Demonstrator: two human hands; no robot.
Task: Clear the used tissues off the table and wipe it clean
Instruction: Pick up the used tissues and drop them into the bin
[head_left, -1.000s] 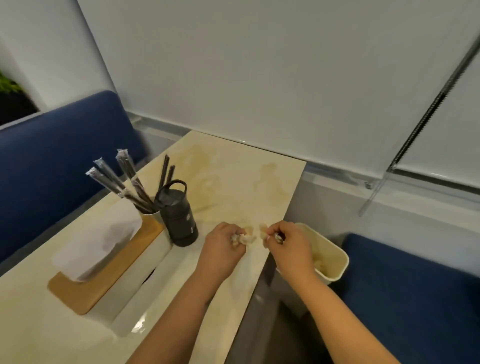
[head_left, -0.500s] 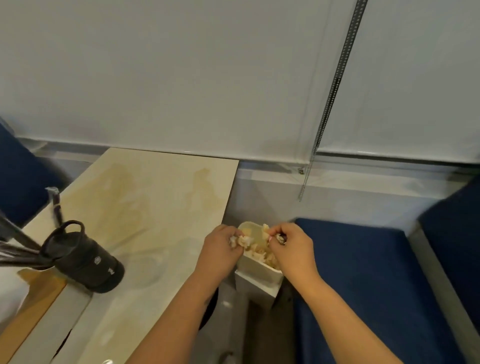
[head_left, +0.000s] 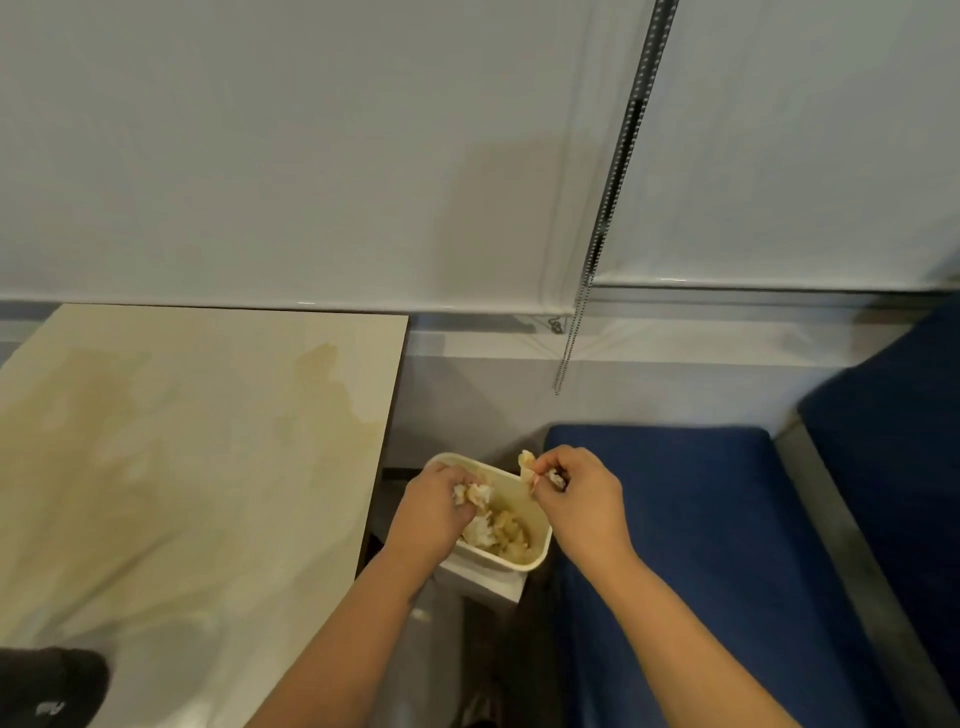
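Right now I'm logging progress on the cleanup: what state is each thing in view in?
left hand: grips a crumpled tissue over the bin
right hand: pinches another tissue scrap above the bin's rim
bin: open, partly filled with used tissues
table: stained, not yet wiped
blind chain: hanging loose
black bottle: only an edge visible, state unclear

At seven o'clock we see a black object (head_left: 49, 686) cut off by the frame's edge; the counter (head_left: 182, 467) runs off left.
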